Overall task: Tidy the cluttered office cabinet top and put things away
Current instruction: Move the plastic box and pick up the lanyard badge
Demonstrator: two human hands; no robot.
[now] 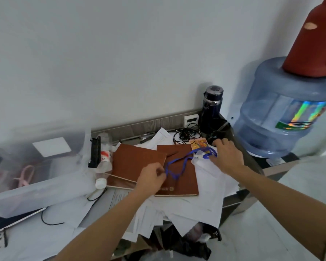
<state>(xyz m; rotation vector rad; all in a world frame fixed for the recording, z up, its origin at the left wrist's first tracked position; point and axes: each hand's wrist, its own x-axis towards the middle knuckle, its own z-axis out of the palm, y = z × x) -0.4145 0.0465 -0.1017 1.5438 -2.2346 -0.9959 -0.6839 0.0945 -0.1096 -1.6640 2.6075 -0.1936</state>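
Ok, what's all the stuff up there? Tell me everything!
notebooks: 2, brown, middle of cabinet top
lanyard: 1, blue, across the notebooks
badge card: 1, orange, lanyard's right end
plastic bottle: 1, clear, lying left of notebooks
flask: 1, dark, back corner
cables: tangle, black, beside flask
papers: many, white, under the notebooks
storage box: 1, clear, left
water jug: 1, blue, far right
left hand: 1, pinches lanyard
right hand: 1, on lanyard's badge end

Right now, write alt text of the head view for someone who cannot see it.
A left hand pinches a blue lanyard across two brown notebooks, while the right hand rests on its far end beside a colourful card. Loose papers, a tipped plastic bottle and a black flask surround them.
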